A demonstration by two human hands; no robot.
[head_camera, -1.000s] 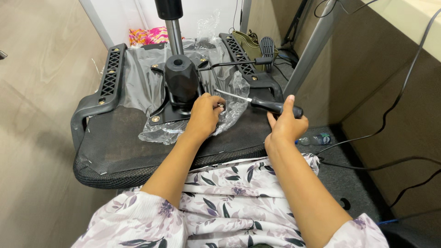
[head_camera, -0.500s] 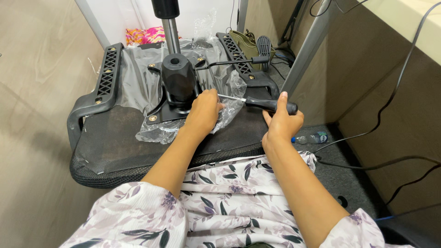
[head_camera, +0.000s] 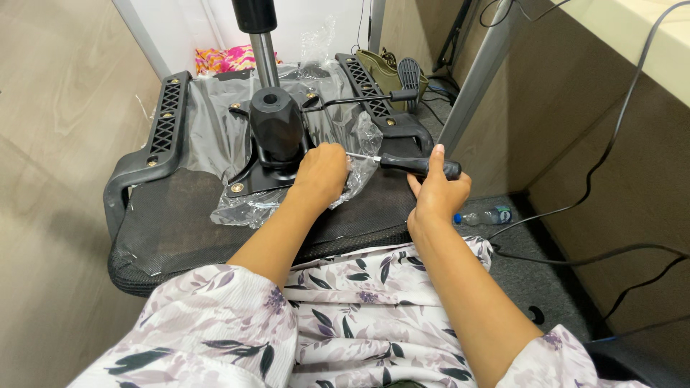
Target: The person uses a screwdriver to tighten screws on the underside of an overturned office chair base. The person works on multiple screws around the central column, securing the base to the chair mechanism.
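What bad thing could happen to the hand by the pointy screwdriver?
The left hand sits right at the tip of the screwdriver held by the right hand. If the tip slipped off, it might jab those fingers. The loose plastic wrap bunches around the same spot, so it could hide the screw or snag the tip. The upturned chair seat rests on the lap and might wobble under a push.
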